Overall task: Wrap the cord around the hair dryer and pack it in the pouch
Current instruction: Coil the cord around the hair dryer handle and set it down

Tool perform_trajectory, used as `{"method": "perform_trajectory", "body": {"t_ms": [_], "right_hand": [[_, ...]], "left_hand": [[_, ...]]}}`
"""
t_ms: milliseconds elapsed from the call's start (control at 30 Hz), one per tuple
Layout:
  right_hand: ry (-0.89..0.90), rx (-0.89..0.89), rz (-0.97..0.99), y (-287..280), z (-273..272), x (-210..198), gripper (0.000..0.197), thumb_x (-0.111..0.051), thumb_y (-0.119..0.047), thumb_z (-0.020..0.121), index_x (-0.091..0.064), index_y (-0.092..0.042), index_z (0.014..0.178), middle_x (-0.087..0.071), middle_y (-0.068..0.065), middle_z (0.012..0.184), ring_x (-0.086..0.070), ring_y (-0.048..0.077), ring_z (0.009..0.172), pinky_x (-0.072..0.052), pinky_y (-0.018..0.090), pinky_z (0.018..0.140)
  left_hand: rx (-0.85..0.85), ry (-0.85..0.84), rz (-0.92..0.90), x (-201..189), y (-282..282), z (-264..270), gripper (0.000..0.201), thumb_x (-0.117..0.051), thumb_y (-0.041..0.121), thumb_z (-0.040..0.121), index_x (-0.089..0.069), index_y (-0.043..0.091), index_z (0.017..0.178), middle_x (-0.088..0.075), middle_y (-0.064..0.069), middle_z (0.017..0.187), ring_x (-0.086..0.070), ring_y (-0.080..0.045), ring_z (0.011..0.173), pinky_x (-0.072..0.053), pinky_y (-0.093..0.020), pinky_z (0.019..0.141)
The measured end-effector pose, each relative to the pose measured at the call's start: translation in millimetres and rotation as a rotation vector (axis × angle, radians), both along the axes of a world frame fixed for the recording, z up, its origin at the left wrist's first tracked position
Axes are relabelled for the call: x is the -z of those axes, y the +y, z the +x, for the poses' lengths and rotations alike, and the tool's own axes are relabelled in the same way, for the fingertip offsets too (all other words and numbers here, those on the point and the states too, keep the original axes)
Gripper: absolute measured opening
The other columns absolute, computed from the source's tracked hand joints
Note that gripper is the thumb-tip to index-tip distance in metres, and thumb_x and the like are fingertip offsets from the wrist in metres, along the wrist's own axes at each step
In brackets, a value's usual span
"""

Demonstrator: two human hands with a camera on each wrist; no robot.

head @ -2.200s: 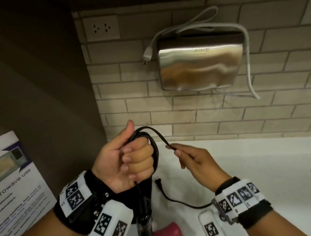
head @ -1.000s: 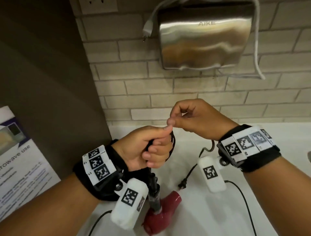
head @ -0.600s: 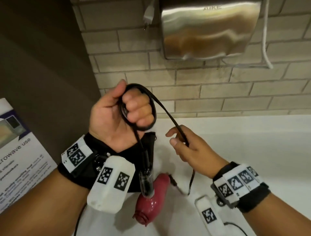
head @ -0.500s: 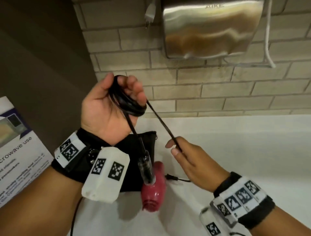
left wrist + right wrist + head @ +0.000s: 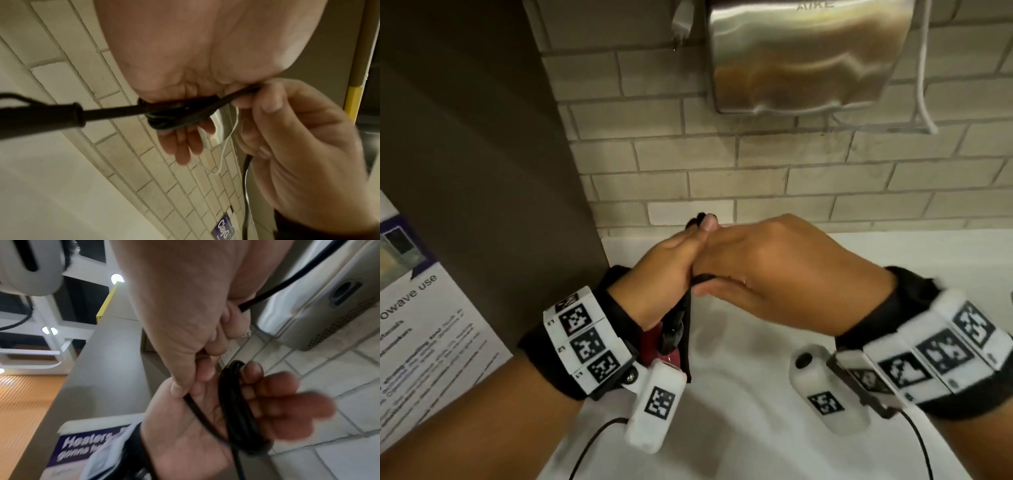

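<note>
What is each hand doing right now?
Left hand: holds black cord coiled round its fingers, thumb pinning it.
Right hand: pinches the cord's loose strand.

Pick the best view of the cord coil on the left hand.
Right wrist: the cord coil shows as stacked loops round the left hand's fingers. Left wrist shows it bunched, half under the palm. Head view: the right hand and the left hide nearly all of it.

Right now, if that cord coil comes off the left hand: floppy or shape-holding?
Probably floppy: the cord bends into tight loops round the left hand. Likely springs loose once freed; only that hand and the pinching right hand hold it. Stiffer near the hair dryer, judging by the thick sleeve.
</note>
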State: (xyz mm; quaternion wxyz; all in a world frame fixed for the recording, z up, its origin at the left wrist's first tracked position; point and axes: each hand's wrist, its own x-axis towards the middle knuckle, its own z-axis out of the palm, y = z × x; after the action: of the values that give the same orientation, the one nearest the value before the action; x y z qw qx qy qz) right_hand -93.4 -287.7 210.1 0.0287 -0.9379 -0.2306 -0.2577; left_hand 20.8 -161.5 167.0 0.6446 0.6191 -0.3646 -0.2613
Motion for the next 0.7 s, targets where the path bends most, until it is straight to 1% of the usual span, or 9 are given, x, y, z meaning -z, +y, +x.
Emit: {"method": "perform_trajectory", "body": {"t_ms": [67, 100, 133, 200, 267, 367, 433, 567, 700], "right_hand": [[0.033, 0.020, 0.145, -10, 7, -7, 0.018, -0.067, -0.041, 0.087, -0.076, -0.025, 0.090, -0.067, -0.013, 0.082, -0.064, 0.009, 0.071, -0.054, 0.037, 0.062], [0.038, 0.030, 0.235, -17, 10, -9, 0.017, -0.074, -0.040, 0.083, -0.074, -0.023, 0.087, -0.063, -0.013, 0.078, -0.061, 0.006, 0.069, -0.053, 0.035, 0.062], [0.055, 0.036, 0.350, -24, 14, -9, 0.020, -0.079, -0.039, 0.079, -0.072, -0.020, 0.084, -0.062, -0.011, 0.076, -0.060, 0.007, 0.067, -0.052, 0.031, 0.062], [0.163, 0.010, 0.665, -34, 20, -4, 0.027, -0.085, -0.027, 0.075, -0.064, -0.011, 0.080, -0.062, 0.000, 0.076, -0.058, 0.007, 0.065, -0.050, 0.024, 0.062], [0.262, -0.046, 0.898, -40, 24, 5, 0.023, -0.081, -0.012, 0.079, -0.059, -0.007, 0.081, -0.057, 0.010, 0.079, -0.055, 0.006, 0.064, -0.049, 0.019, 0.062], [0.343, -0.035, 1.080, -49, 27, 25, 0.009, -0.070, -0.005, 0.087, -0.064, -0.009, 0.081, -0.059, 0.004, 0.074, -0.050, -0.003, 0.051, -0.040, 0.012, 0.051], [0.348, -0.007, 1.153, -53, 27, 39, 0.014, -0.065, -0.007, 0.093, -0.069, -0.016, 0.082, -0.063, -0.008, 0.066, -0.048, -0.002, 0.049, -0.036, 0.014, 0.048], [0.327, 0.091, 1.213, -51, 25, 75, 0.021, -0.057, -0.020, 0.099, -0.074, -0.022, 0.088, -0.057, -0.004, 0.060, -0.045, 0.016, 0.054, -0.036, 0.021, 0.048], [0.360, 0.258, 1.047, -39, 5, 110, 0.021, -0.050, -0.032, 0.102, -0.070, -0.035, 0.103, -0.054, -0.003, 0.059, -0.050, 0.009, 0.054, -0.041, 0.023, 0.054]], "left_hand": [[0.165, 0.018, 0.011, 2, 0, -3, 0.076, -0.024, 0.062, 0.095, -0.073, 0.006, 0.083, -0.067, -0.017, 0.074, -0.063, -0.030, 0.072, -0.047, -0.045, 0.080], [0.244, 0.055, 0.011, 3, 0, -4, 0.080, -0.017, 0.063, 0.094, -0.068, 0.002, 0.082, -0.063, -0.020, 0.072, -0.060, -0.030, 0.061, -0.047, -0.043, 0.071], [0.287, 0.116, 0.005, 4, 1, -4, 0.078, -0.016, 0.063, 0.095, -0.064, 0.003, 0.079, -0.060, -0.018, 0.068, -0.055, -0.026, 0.051, -0.045, -0.039, 0.062], [0.331, 0.238, -0.039, 4, 3, -5, 0.063, -0.026, 0.057, 0.097, -0.054, 0.007, 0.071, -0.049, -0.007, 0.058, -0.042, -0.016, 0.039, -0.036, -0.033, 0.051], [0.415, 0.375, -0.114, 4, 7, -5, 0.052, -0.035, 0.050, 0.099, -0.044, 0.010, 0.066, -0.038, -0.001, 0.052, -0.035, -0.011, 0.035, -0.030, -0.032, 0.046], [0.597, 0.563, -0.170, 3, 11, -4, 0.048, -0.042, 0.043, 0.098, -0.042, 0.011, 0.062, -0.029, 0.000, 0.050, -0.027, -0.012, 0.034, -0.026, -0.031, 0.042], [0.684, 0.648, -0.224, 4, 13, -3, 0.047, -0.044, 0.040, 0.098, -0.043, 0.012, 0.060, -0.028, -0.001, 0.051, -0.023, -0.014, 0.035, -0.024, -0.031, 0.043], [0.670, 0.719, -0.350, 1, 16, 4, 0.047, -0.038, 0.040, 0.099, -0.042, 0.015, 0.060, -0.027, 0.001, 0.051, -0.021, -0.013, 0.036, -0.024, -0.030, 0.043], [0.520, 0.685, -0.427, -4, 21, 12, 0.050, -0.032, 0.045, 0.101, -0.044, 0.014, 0.064, -0.033, 0.001, 0.052, -0.027, -0.013, 0.039, -0.026, -0.029, 0.046]]}}
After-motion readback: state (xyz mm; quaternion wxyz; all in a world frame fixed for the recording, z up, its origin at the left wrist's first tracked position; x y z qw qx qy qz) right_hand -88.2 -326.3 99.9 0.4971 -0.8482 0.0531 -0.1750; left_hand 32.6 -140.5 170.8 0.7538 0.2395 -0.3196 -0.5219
